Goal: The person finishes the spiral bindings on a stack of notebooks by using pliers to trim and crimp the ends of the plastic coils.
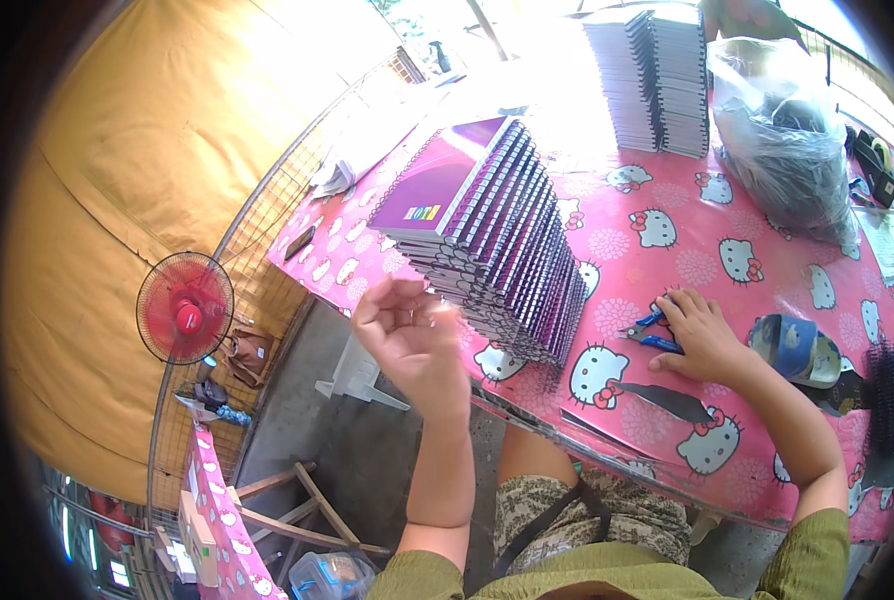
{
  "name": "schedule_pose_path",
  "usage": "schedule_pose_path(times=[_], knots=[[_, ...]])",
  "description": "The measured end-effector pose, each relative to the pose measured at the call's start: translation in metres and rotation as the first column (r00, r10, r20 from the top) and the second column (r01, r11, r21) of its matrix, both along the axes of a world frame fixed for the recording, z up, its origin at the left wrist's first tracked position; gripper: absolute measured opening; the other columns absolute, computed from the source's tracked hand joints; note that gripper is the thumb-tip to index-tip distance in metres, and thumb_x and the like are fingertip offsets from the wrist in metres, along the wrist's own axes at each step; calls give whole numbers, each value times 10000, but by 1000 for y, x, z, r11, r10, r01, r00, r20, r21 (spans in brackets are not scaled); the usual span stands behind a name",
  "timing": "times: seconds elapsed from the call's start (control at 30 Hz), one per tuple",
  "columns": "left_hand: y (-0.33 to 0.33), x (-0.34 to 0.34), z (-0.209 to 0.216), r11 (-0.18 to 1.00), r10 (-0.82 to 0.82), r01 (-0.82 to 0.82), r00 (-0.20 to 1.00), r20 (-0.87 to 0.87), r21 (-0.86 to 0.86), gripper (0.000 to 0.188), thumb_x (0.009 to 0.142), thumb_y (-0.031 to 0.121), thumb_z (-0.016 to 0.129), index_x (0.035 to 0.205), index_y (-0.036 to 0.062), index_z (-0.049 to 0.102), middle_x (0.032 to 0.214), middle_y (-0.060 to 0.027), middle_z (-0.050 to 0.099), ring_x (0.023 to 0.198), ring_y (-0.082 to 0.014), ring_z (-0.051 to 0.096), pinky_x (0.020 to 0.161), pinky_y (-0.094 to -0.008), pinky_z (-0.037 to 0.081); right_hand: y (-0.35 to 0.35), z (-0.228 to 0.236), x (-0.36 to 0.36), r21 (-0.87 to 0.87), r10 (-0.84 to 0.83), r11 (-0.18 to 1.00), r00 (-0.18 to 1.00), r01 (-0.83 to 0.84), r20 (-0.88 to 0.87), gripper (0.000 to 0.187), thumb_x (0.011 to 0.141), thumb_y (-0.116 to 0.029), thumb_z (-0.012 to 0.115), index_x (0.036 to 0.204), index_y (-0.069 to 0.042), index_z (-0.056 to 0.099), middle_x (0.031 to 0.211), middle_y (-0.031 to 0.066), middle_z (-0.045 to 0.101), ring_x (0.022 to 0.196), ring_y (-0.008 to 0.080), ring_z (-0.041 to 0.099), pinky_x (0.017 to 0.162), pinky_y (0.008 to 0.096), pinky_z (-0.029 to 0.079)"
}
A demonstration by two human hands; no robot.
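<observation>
1. Currently, I'm looking down through the head camera at a tall stack of purple-covered spiral notebooks [507,240], which is standing near the table's front edge, with its coils facing right and toward the wearer.
2. The left hand [412,335] is hovering just beside that stack, palm showing and fingers half curling; blur is hiding the fingertips, so I'm not able to tell whether they're pinching anything small.
3. The right hand [702,338] is resting palm down on the pink table cover [697,265], its fingers touching the handles of blue-handled nippers [662,344]. Those handles are spreading apart, and I cannot tell whether the hand is gripping them firmly.
4. As for progress, I'm judging the binding well along: coils are running down the visible spines of the purple stack.
5. Farther back, more stacked notebooks [682,90] are standing beside a filled plastic bag [782,150]; I'm not making out how finished they are.
6. Loose black coils [887,390] are lying at the right, apparently unused. Whether any coil ends are needing attention, I'm unable to see.
</observation>
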State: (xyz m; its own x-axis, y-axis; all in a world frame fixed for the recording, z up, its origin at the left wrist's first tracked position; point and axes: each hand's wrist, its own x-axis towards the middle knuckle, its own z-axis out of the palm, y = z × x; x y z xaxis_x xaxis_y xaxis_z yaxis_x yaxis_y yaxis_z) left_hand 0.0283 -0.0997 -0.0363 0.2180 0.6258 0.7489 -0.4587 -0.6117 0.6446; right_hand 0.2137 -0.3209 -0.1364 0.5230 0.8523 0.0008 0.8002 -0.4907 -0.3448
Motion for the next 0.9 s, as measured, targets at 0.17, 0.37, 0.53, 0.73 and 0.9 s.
schedule_pose_path(times=[0.17, 0.37, 0.53, 0.73, 0.9], knots=[[-21, 29, 15, 988, 79, -67, 993, -85, 138, 557, 775, 36, 763, 1200, 37, 404, 1029, -76, 491, 881, -117, 495, 765, -258, 446, -7, -17, 3, 115, 19, 993, 994, -32, 111, 657, 821, -368, 660, 1330, -30, 420, 1254, 195, 463, 1198, 371, 425, 960, 549, 341], [-23, 23, 17, 989, 69, -59, 995, -72, 135, 415, 799, -16, 718, 1120, 22, 458, 944, -49, 530, 811, -98, 521, 730, -237, 459, 33, 62, -8, 440, 118, 884, 986, -160, 122, 371, 892, -270, 571, 1145, -8, 505, 998, 188, 510, 932, 365, 519, 831, 477, 418], [-24, 20, 29, 995, -32, 33, 999, -16, 94, 310, 794, -37, 709, 1041, 0, 527, 914, -57, 583, 789, -97, 559, 721, -228, 473, 64, 139, -34, 601, 118, 737, 935, -309, 336, 392, 915, -344, 552, 1102, -1, 522, 942, 202, 568, 914, 379, 565, 832, 464, 438], [-22, 17, 31, 998, -55, 55, 997, -45, -5, 218, 807, -56, 684, 993, -17, 576, 904, -65, 620, 782, -91, 589, 715, -229, 487, 79, 156, -44, 586, 36, 720, 863, -372, 504, 417, 889, -390, 588, 1092, -28, 548, 955, 185, 601, 957, 343, 593, 834, 485, 430], [-23, 18, 28, 1000, -24, 24, 998, -51, -3, 205, 809, -56, 688, 985, -20, 587, 931, -80, 630, 797, -95, 599, 715, -223, 493, 81, 152, -42, 627, 43, 663, 857, -409, 514, 405, 866, -389, 619, 1084, -52, 562, 931, 168, 604, 921, 330, 604, 806, 466, 459]])
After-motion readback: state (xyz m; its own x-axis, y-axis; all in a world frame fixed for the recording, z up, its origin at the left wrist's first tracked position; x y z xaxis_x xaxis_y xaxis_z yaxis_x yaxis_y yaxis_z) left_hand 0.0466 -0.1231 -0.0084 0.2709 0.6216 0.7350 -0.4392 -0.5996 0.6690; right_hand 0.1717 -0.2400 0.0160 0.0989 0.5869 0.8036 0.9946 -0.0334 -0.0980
